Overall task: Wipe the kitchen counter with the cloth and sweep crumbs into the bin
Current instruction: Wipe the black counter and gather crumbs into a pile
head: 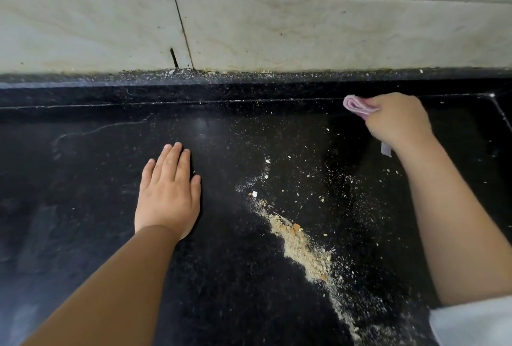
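A black stone counter (83,168) fills the view. A tan line of crumbs (302,248) runs diagonally from the centre toward the front right, with finer white specks scattered around it. My right hand (399,121) is at the far right of the counter near the back ledge, closed around a folded pink cloth (357,106) that sticks out to the left of my fist. My left hand (169,193) lies flat on the counter, palm down with fingers together, left of the crumb line and holding nothing. No bin is in view.
A raised black ledge (221,90) runs along the back of the counter below a stained pale tiled wall (277,27). Crumbs and dust lie along the ledge's top. A seam in the counter angles down at the far right (501,112).
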Available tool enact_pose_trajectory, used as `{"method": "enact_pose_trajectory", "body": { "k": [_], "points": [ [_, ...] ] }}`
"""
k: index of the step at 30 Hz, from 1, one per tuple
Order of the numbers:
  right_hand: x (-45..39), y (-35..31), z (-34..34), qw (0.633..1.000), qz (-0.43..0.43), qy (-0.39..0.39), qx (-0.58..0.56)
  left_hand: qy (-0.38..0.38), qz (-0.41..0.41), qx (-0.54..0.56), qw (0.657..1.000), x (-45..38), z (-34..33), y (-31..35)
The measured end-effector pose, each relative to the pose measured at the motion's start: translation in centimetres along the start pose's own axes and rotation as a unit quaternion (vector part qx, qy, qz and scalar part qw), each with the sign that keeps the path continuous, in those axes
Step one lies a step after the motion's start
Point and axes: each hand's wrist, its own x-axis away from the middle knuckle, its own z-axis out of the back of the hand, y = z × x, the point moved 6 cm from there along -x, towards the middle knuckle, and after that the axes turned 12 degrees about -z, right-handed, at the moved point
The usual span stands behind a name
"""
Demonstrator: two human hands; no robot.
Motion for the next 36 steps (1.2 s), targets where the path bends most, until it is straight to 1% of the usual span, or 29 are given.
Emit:
{"method": "enact_pose_trajectory", "body": {
  "k": [2, 5, 6, 8, 9, 11, 13, 14, 15, 16, 18, 20, 23, 25, 26, 28, 29, 30, 31, 33, 34, 35, 36],
  "points": [
    [-0.1, -0.7, -0.6, 1.0, -0.021, 0.017, -0.013, -0.002, 0.001, -0.003, 1.0, 0.0, 0.0, 0.0],
    [0.8, -2.8, -2.4, 0.997, -0.057, 0.002, -0.047, -0.006, 0.003, -0.007, 1.0, 0.0, 0.0, 0.0],
    [1.2, -3.5, -2.6, 0.998, -0.053, 0.01, -0.041, -0.009, 0.003, -0.009, 1.0, -0.1, 0.0, 0.0],
    [2.4, -5.0, -2.6, 1.0, 0.006, 0.023, 0.008, -0.012, 0.004, -0.013, 1.0, -0.1, -0.1, 0.0],
    [2.7, -5.5, -2.9, 0.998, 0.047, 0.011, 0.03, -0.013, 0.003, -0.015, 1.0, -0.1, -0.1, 0.0],
    [3.9, -5.8, -3.0, 0.991, 0.092, -0.068, 0.072, -0.014, 0.002, -0.016, 1.0, -0.1, 0.0, 0.0],
    [4.9, -5.3, -2.6, 0.968, 0.109, -0.17, 0.148, -0.014, 0.003, -0.016, 1.0, -0.1, 0.0, 0.0],
    [5.2, -4.9, -2.0, 0.957, 0.111, -0.199, 0.178, -0.015, 0.002, -0.016, 1.0, 0.0, 0.0, 0.0],
    [5.2, -4.8, -1.0, 0.958, 0.11, -0.198, 0.178, -0.017, 0.001, -0.017, 1.0, -0.1, -0.1, 0.0],
    [4.8, -4.9, -0.2, 0.966, 0.099, -0.181, 0.155, -0.017, 0.001, -0.016, 1.0, -0.1, 0.0, 0.0],
    [3.4, -5.6, 0.4, 0.987, 0.064, -0.122, 0.084, -0.015, 0.002, -0.016, 1.0, -0.1, 0.0, 0.0],
    [2.7, -7.0, -0.8, 0.995, 0.045, -0.078, 0.035, -0.014, 0.0, -0.017, 1.0, -0.1, 0.0, 0.0],
    [3.7, -8.6, -4.2, 0.997, 0.04, -0.049, 0.038, -0.011, -0.004, -0.016, 1.0, -0.1, -0.1, -0.1],
    [4.9, -8.9, -4.7, 0.997, 0.054, -0.04, 0.036, -0.006, -0.007, -0.015, 1.0, -0.1, -0.1, 0.0],
    [5.5, -9.0, -4.7, 0.995, 0.075, -0.055, 0.031, -0.003, -0.008, -0.014, 1.0, 0.0, -0.2, -0.1],
    [6.8, -8.8, -4.8, 0.978, 0.135, -0.144, 0.063, 0.001, -0.009, -0.015, 1.0, -0.1, -0.2, -0.1],
    [7.5, -8.4, -4.7, 0.966, 0.152, -0.191, 0.087, 0.005, -0.008, -0.016, 1.0, 0.0, -0.3, -0.2],
    [7.7, -7.9, -4.2, 0.962, 0.153, -0.204, 0.097, 0.007, -0.009, -0.017, 1.0, 0.0, -0.3, -0.2],
    [7.6, -7.7, -3.3, 0.971, 0.142, -0.175, 0.082, 0.007, -0.012, -0.019, 1.0, -0.1, -0.3, -0.2],
    [6.2, -7.5, -1.4, 0.994, 0.102, -0.034, 0.014, 0.005, -0.013, -0.02, 1.0, -0.1, -0.4, -0.2],
    [5.5, -7.6, -1.2, 0.997, 0.075, 0.007, -0.011, 0.001, -0.012, -0.016, 1.0, -0.1, -0.4, -0.1],
    [5.0, -8.0, -1.6, 0.998, 0.054, 0.012, -0.016, -0.002, -0.011, -0.012, 1.0, -0.1, -0.4, -0.2],
    [4.6, -8.6, -2.5, 0.999, 0.036, -0.002, -0.008, -0.001, -0.011, -0.011, 1.0, -0.1, -0.4, -0.2]
  ]
}}
